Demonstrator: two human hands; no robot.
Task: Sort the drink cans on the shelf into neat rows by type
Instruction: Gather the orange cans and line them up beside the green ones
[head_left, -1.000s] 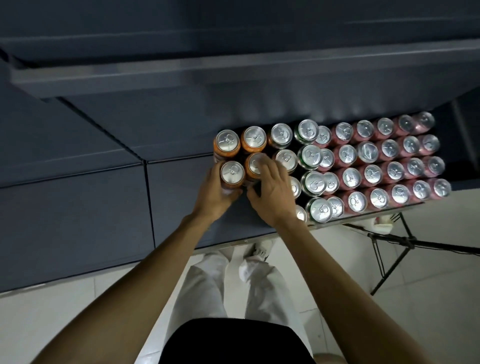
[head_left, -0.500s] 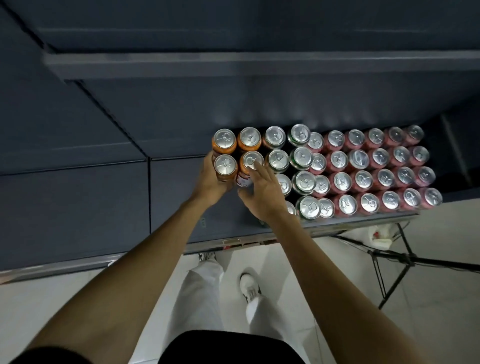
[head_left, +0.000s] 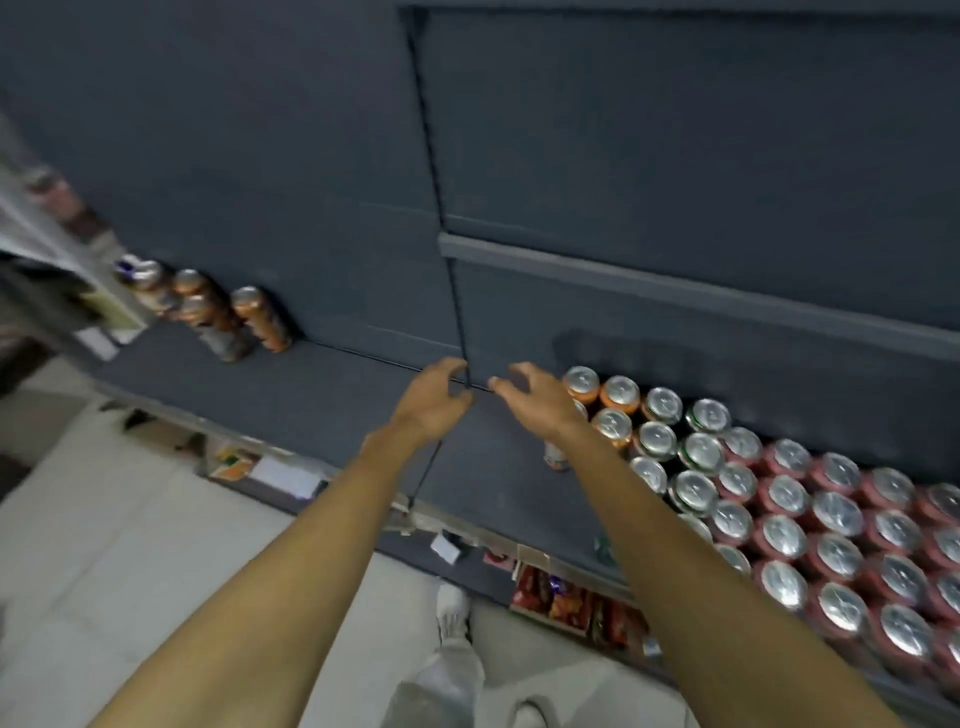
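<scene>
Both hands hover over a bare stretch of the dark shelf, holding nothing. My left hand has loosely curled fingers. My right hand is spread, just left of the sorted block. That block holds orange cans at its left edge, then green cans, then several rows of pink cans stretching right. A separate cluster of orange cans stands far left on the same shelf. The image is blurred by motion.
The shelf's front edge carries price tags. Snack packets sit on a lower shelf. Pale tiled floor and my legs are below. A dark back panel rises behind the cans.
Both hands have let go of the orange cans at the block's left edge and moved left over the bare shelf. The view has swung left, showing the far orange cluster.
</scene>
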